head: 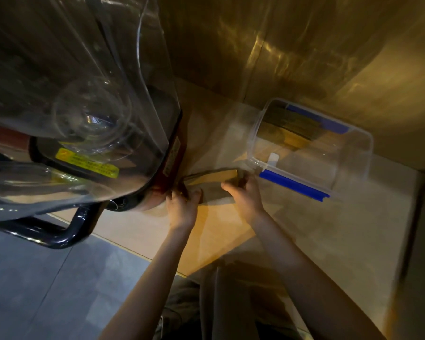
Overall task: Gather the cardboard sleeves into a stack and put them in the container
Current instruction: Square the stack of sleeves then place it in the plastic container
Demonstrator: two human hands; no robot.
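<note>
Both hands are working the cardboard sleeves [212,184] on the pale counter [304,229], squaring them between a big clear-domed machine [84,119] and the open clear container [312,148] with its blue clips. The left hand [182,204] is pinching the near-left end of the pile, thumb on top; the right hand [243,195] is closing over the right end, fingers curled on the far edge. The picture is dim and blurred, so how many sleeves are lying there is hard to tell. These are looking light and flat, stiff along the board but likely to fan and slide on one another, so gripping both short ends and squeezing inward seems the safest hold. The container, standing just beside the right hand, is already holding a dark stack at its far end.
</note>
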